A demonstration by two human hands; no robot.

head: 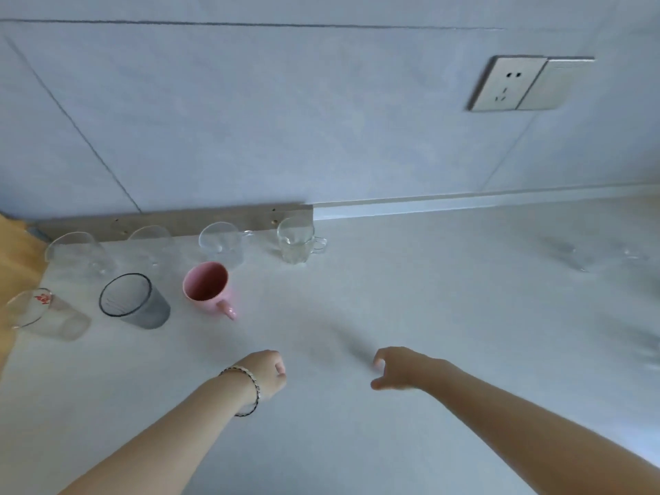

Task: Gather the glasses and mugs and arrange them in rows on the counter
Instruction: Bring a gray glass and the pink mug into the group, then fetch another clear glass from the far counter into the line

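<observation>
On the white counter at the left stand two rows of drinkware. The back row along the wall holds several clear pieces, ending with a handled glass mug and another clear mug. In front are a pink mug, a grey-tinted glass and a clear glass with a red logo. My left hand, with a bracelet on the wrist, is loosely curled and holds nothing. My right hand hovers with fingers apart, also without anything in it. Both hands sit below and right of the pink mug.
A wooden surface borders the counter at the far left. A wall socket and switch sit on the tiled wall at upper right. Faint blurred clear glassware shows at the far right of the counter.
</observation>
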